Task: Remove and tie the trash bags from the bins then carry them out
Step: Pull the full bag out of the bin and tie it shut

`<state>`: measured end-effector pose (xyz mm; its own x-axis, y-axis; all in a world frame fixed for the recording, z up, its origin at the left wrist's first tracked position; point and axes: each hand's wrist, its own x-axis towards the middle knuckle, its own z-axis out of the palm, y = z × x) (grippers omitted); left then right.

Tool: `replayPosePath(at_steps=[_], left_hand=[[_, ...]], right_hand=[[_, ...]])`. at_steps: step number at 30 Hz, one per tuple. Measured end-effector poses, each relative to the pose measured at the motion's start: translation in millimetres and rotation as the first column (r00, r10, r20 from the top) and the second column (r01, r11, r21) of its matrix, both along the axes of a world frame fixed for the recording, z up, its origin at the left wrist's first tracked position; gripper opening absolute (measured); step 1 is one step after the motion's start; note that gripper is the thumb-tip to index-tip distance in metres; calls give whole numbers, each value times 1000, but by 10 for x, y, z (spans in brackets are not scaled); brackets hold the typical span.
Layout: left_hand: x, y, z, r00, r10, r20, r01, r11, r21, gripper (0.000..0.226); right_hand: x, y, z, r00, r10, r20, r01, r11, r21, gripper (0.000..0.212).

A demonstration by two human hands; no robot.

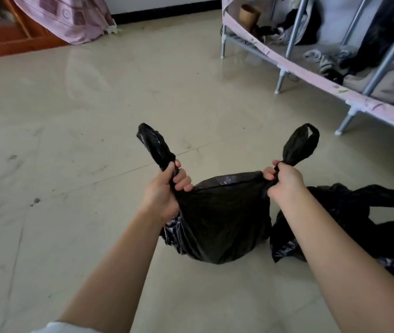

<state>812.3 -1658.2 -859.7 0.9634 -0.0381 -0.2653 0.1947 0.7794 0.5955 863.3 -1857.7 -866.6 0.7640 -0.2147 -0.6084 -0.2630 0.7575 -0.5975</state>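
Observation:
A full black trash bag (222, 219) sits on the pale tiled floor in front of me. My left hand (164, 191) is shut on the bag's left handle, whose loop sticks up above my fist. My right hand (283, 181) is shut on the right handle, its loop also standing up. The two handles are pulled apart, with the bag's mouth stretched between them. A second black trash bag (349, 222) lies on the floor to the right, partly hidden behind my right forearm.
A metal-framed rack (284, 51) with clothes and a pink fabric edge stands at the right. A wooden piece of furniture (10, 42) draped with pink cloth is at the far left. Open floor (95, 116) stretches ahead.

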Motion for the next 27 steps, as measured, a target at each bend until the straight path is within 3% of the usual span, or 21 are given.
replayPosePath(at_steps=[5,8,10,14,15,17,19,21,23,24,27], left_hand=[[-38,244,-225,998,-31,-62,42,982,186,35],[-42,156,-268,986,-120,-113,158,882,444,33],[-9,85,-282,991,-66,-119,118,847,518,31],[33,150,-286,990,92,-103,-62,962,267,32],[39,153,-260,990,108,-88,-88,974,207,33],[66,109,-184,994,83,-69,-72,986,153,35],[98,17,-115,987,-72,-141,106,962,250,36],[84,-89,-116,908,-302,-289,402,824,400,36],[47,-163,-165,829,-411,-379,556,678,480,35],[32,-183,-186,816,-423,-394,576,647,499,34],[-11,-201,-152,827,-428,-365,562,649,512,34]], right_hand=[[21,-261,-45,996,-8,-88,-25,929,-370,34],[49,-248,-36,982,168,-84,-186,800,-571,26],[78,-216,-20,947,305,-102,-296,698,-652,24],[67,-235,-5,881,453,-140,-358,443,-822,32],[45,-230,14,872,478,-107,-334,422,-843,32],[-15,-182,76,849,526,56,-286,545,-788,32],[-56,-110,112,840,507,194,-265,694,-670,32],[-112,-23,102,812,552,189,-305,678,-668,30],[-182,52,48,731,676,87,-414,542,-731,27],[-216,79,24,675,737,18,-481,459,-747,27],[-292,114,27,488,856,-170,-646,223,-730,26]])
